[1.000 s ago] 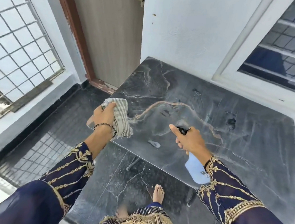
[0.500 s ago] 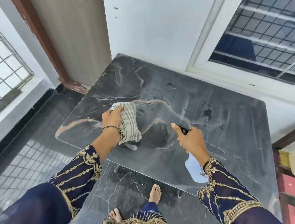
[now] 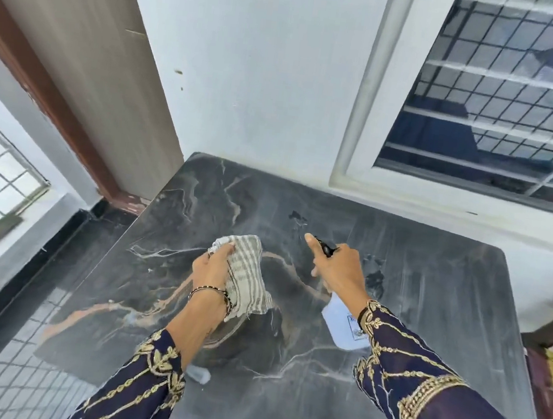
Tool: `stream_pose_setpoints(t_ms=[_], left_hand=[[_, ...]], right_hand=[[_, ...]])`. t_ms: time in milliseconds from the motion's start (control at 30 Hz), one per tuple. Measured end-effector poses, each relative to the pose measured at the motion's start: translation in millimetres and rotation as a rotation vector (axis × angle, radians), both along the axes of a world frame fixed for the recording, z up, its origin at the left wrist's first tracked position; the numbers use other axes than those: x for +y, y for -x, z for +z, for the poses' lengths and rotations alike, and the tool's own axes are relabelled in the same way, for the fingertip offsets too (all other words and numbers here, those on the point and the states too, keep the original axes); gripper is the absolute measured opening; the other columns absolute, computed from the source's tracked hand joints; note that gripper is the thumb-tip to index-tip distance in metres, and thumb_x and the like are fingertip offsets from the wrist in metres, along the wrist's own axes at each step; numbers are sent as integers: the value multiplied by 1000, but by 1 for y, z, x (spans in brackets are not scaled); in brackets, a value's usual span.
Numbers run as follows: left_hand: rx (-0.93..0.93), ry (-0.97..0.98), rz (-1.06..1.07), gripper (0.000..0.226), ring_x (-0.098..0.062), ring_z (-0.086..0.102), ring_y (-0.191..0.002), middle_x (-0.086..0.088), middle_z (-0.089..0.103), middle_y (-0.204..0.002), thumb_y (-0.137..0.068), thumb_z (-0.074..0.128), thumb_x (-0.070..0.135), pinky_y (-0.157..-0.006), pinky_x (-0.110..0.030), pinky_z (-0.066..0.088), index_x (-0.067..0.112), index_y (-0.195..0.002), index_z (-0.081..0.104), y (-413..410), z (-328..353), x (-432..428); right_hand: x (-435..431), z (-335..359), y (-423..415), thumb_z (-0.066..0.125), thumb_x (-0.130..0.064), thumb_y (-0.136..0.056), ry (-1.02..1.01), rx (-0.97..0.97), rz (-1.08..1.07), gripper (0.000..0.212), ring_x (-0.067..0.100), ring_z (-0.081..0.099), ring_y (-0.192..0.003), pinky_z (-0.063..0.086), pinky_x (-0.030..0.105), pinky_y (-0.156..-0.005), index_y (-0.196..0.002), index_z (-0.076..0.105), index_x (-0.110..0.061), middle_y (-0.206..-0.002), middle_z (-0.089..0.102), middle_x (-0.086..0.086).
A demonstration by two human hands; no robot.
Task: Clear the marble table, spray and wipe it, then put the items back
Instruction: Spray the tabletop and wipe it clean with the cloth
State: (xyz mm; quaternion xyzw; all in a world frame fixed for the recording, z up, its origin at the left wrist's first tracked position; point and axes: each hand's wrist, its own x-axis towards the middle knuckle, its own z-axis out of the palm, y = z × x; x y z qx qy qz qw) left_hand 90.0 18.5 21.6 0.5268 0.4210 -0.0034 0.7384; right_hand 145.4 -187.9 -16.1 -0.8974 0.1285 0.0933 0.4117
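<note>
So the marble desk (image 3: 428,312) has nothing on it now, and this looks like the spray-and-wipe part. The left hand (image 3: 213,267) is clamped on a bunched-up striped cloth (image 3: 247,275) over the middle of the desk. I can't tell if the cloth is actually touching the stone or just hanging above it. The right hand (image 3: 340,271) is right beside it, also mid-desk. Its fingers are wrapped round the neck of a pale spray bottle (image 3: 344,324), with the index finger stuck out straight and the black nozzle aimed at the desk's back edge.

There are a few dark wet blotches (image 3: 375,279) toward the back of the desk and a little puddle (image 3: 198,375) near its front edge.

What I'd worry about:
- With the nozzle pointed that way, a hard squeeze could mist the wall (image 3: 265,87) behind the desk instead of the stone.
- That front puddle could run off onto the floor (image 3: 66,254) if it doesn't get wiped soon.
- A balled-up cloth only cleans a narrow stripe, so I'd expect streaks.
</note>
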Motion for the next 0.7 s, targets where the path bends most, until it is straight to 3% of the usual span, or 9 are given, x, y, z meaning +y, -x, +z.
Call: stream_pose_setpoints(t_ms=[67, 133, 300, 400, 467, 600, 700], left_hand=[[-3, -27, 1, 12, -18, 60, -62, -4, 64, -70, -86, 65, 17, -60, -27, 48, 8, -79, 63, -13, -2, -6], [3, -41, -1, 13, -21, 61, -64, -6, 65, -73, -84, 67, 18, -67, -31, 51, 9, -76, 63, -21, -6, -9], [21, -41, -2, 13, -28, 63, -73, -11, 66, -78, -83, 68, 21, -78, -40, 52, 9, -80, 65, -37, -16, -15], [28, -50, -11, 14, -28, 63, -75, -14, 66, -81, -83, 68, 21, -79, -42, 52, 7, -85, 65, -41, -19, -21], [34, -46, -18, 14, -28, 63, -75, -13, 66, -80, -84, 67, 20, -78, -41, 52, 6, -87, 66, -41, -19, -26], [31, -49, -32, 15, -27, 63, -71, -14, 66, -82, -85, 66, 19, -72, -36, 52, 5, -89, 65, -41, -18, -39], [26, -32, -46, 17, -26, 62, -67, -14, 66, -82, -86, 66, 20, -68, -35, 52, 4, -93, 64, -40, -18, -46]], right_hand=[[-2, -1, -22, 52, -79, -83, -32, 18, 35, 77, 21, 66, -40, 63, 41, -59, -75, 70, -4, -58, 73, 0], [-1, -2, -38, 48, -84, -80, 3, 16, 40, 80, 22, 68, -43, 63, 41, -60, -77, 70, -8, -59, 73, 1], [-8, -3, -78, 35, -94, -74, 84, -32, -103, 84, 28, 70, -86, 59, 44, -79, -74, 63, -14, -82, 72, 7], [-25, 5, -89, 48, -83, -82, -85, -52, -212, 72, 25, 70, -58, 63, 43, -62, -69, 59, -13, -67, 74, 8], [-40, 5, -92, 52, -79, -84, -111, -67, -252, 70, 22, 69, -45, 63, 45, -60, -73, 60, -10, -62, 74, 7], [-75, 2, -88, 45, -82, -84, -15, -49, -294, 79, 17, 66, -39, 63, 44, -64, -81, 67, -6, -46, 67, 3], [-98, -1, -81, 49, -81, -84, -32, -84, -334, 80, 17, 68, -41, 63, 45, -61, -80, 67, -4, -46, 67, 6]])
